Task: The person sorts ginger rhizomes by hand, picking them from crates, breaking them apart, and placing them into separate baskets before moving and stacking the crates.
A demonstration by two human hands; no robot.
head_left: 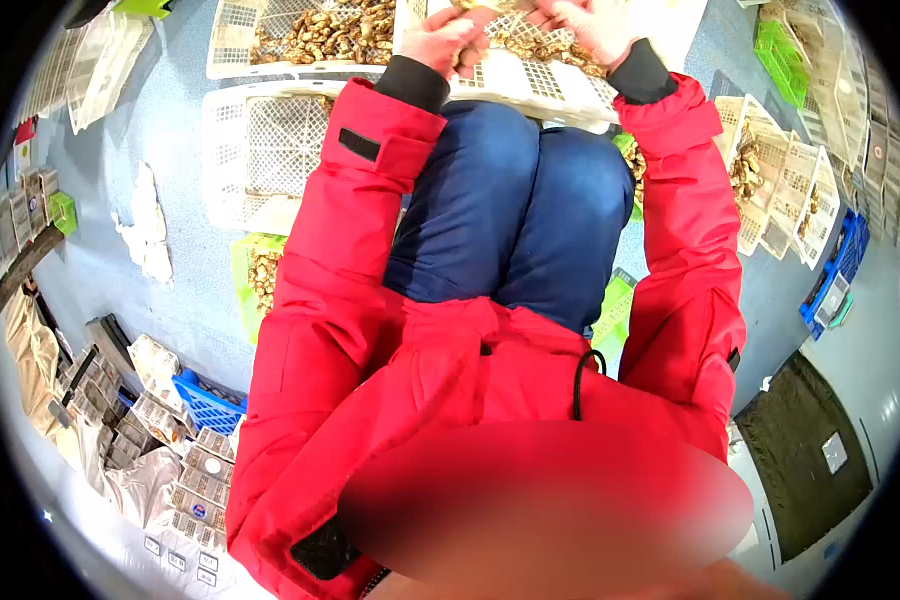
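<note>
My left hand (438,45) is at the top edge of the head view, fingers curled in around something small that I cannot make out. My right hand (596,34) is opposite it, fingers bent together toward the left hand; the fingertips are partly cut off by the frame. Both hands are over a white lattice crate (580,90) in front of my knees. In this crate lie brown and cream knobbly pieces (530,42), perhaps mushrooms. A larger heap of similar pieces (340,35) fills part of the white crate to the left.
Close by on the left is another white lattice crate (288,150). Green crates (245,275) with similar pieces flank my legs. White baskets (770,190) stand at right, near a blue crate (835,270). Stacked crates (200,490) and a blue basket (210,402) are lower left. White cloth (148,225) lies on the floor.
</note>
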